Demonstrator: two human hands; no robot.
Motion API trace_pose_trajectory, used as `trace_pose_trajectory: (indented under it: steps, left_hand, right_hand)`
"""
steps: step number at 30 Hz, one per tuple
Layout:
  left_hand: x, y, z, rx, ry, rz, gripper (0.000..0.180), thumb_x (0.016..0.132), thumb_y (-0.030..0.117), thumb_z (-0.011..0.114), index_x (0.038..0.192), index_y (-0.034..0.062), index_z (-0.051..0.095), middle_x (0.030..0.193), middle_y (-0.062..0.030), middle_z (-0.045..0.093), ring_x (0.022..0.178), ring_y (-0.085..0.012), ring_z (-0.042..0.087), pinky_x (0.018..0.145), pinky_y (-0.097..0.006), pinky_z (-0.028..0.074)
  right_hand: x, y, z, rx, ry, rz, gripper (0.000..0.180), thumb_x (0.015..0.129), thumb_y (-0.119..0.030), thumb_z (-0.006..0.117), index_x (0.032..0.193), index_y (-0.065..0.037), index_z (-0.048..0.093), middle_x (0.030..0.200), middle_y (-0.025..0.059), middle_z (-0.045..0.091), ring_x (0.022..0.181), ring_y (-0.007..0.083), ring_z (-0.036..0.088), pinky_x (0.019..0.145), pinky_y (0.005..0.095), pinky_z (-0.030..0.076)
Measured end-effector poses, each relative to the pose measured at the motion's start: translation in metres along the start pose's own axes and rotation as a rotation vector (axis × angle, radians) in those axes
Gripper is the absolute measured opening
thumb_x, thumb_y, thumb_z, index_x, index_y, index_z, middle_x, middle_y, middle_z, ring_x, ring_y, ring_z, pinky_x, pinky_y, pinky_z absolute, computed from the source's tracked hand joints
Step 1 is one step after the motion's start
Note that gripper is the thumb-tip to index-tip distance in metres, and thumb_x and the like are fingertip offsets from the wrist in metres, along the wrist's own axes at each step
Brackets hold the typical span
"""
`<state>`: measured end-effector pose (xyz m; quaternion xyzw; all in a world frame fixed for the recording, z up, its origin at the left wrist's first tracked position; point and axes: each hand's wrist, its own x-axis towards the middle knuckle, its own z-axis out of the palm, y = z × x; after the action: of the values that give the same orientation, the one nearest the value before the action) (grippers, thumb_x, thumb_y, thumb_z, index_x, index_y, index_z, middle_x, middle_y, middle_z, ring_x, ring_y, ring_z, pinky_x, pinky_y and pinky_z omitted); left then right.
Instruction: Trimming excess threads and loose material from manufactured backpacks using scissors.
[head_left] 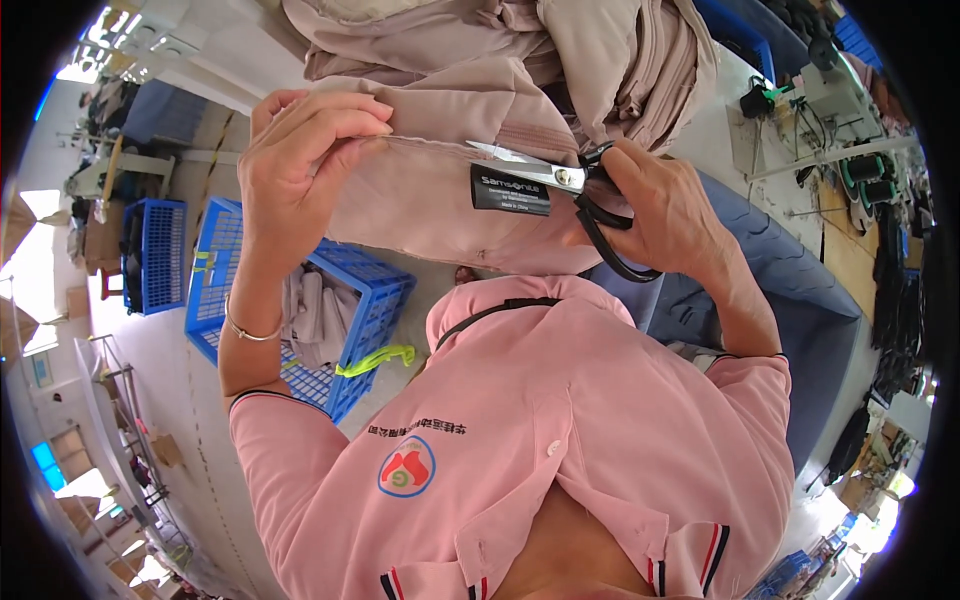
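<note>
My left hand [312,150] pinches the edge of a beige-pink fabric piece [410,205] and holds its seam stretched toward the right. In my right hand [655,205] is a pair of scissors [562,177] with black handles, its silver blades pointing left along that seam. The blades look slightly parted, close to the fabric edge. A black label [510,190] with white print hangs from the seam just below the blades. Whether the blades touch a thread cannot be made out.
A heap of beige-pink fabric [630,70] lies beyond my hands. At the left, a blue plastic crate [380,300] holds folded grey-beige pieces, with a second blue crate [160,255] farther off. Sewing machines and thread spools [870,180] stand at the right, beside dark blue padding [770,270].
</note>
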<state>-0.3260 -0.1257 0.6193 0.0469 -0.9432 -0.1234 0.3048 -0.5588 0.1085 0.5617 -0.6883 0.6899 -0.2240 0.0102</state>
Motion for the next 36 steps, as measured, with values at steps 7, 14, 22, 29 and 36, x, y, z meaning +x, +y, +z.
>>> trace_pose_trajectory:
  steps: [7,14,22,29,36]
  left_hand:
    - [0.003,-0.001,0.008,-0.042,-0.01,-0.021,0.004,0.083,0.005,0.068,0.086,0.0069,0.069,0.093,0.0005,0.072,0.088,-0.0147,0.066,0.094,-0.032,0.039]
    - [0.002,-0.007,0.012,-0.015,-0.05,-0.028,0.007,0.081,0.004,0.069,0.087,0.008,0.068,0.094,0.0009,0.072,0.089,-0.0152,0.066,0.094,-0.033,0.04]
    - [-0.004,-0.006,0.013,-0.013,-0.051,-0.089,0.007,0.081,0.006,0.07,0.087,0.009,0.067,0.094,0.0011,0.071,0.089,-0.0156,0.065,0.095,-0.033,0.039]
    - [-0.014,-0.016,-0.004,-0.019,-0.055,-0.126,0.007,0.08,0.004,0.071,0.087,0.0057,0.069,0.094,-0.0023,0.072,0.088,-0.0159,0.065,0.098,-0.034,0.039]
    - [-0.032,-0.028,-0.021,-0.023,-0.029,-0.143,0.01,0.08,0.007,0.07,0.089,0.0086,0.066,0.098,-0.0004,0.07,0.099,-0.0168,0.062,0.097,-0.034,0.038]
  right_hand:
    - [-0.007,0.005,0.006,0.001,0.015,-0.061,0.047,0.075,-0.039,0.079,0.075,-0.004,0.047,0.07,0.0114,0.052,0.058,0.0325,0.057,0.049,0.0401,0.044]
    - [-0.013,0.006,0.022,0.022,0.042,-0.06,0.044,0.075,-0.036,0.079,0.077,-0.004,0.049,0.072,0.0109,0.055,0.057,0.0304,0.059,0.048,0.0392,0.045]
    - [0.004,0.004,0.01,-0.048,-0.002,0.052,0.055,0.07,-0.045,0.082,0.085,-0.002,0.051,0.081,0.0128,0.055,0.07,0.0336,0.062,0.058,0.0432,0.048]
    - [0.018,-0.005,0.021,-0.008,0.059,0.01,0.053,0.07,-0.041,0.084,0.087,-0.003,0.051,0.081,0.0126,0.055,0.07,0.0365,0.06,0.058,0.0445,0.047]
    - [0.04,-0.008,0.059,0.27,-0.093,0.279,0.057,0.069,-0.019,0.087,0.114,0.0,0.056,0.085,0.0079,0.06,0.071,0.019,0.052,0.067,0.0288,0.044]
